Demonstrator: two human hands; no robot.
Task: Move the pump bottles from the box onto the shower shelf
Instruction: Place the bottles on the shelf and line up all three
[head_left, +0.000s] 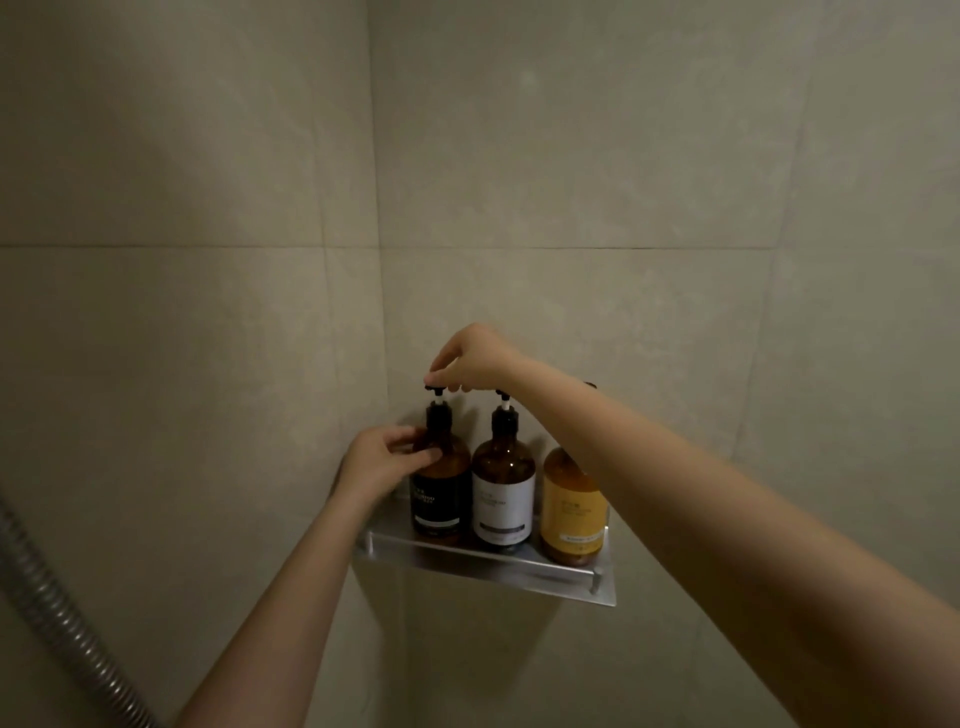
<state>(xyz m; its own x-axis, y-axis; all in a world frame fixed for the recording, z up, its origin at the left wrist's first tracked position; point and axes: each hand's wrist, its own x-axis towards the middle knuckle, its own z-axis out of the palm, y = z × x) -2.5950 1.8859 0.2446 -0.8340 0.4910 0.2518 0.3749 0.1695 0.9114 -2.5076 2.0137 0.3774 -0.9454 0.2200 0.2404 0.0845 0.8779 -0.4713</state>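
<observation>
We steady the black-labelled pump bottle (439, 488) with our left hand (376, 465) clasping its shoulder on the shower shelf (483, 564), while our right hand (470, 358) pinches its pump head (435, 388), probably to turn the nozzle.

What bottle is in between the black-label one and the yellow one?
In the head view, the white-label bottle stands between the black-label bottle and the yellow bottle on the shelf.

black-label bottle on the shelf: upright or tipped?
Upright. The black-label bottle stands on the shelf, pump on top, left hand gripping its shoulder, right hand pinching the pump head.
</observation>
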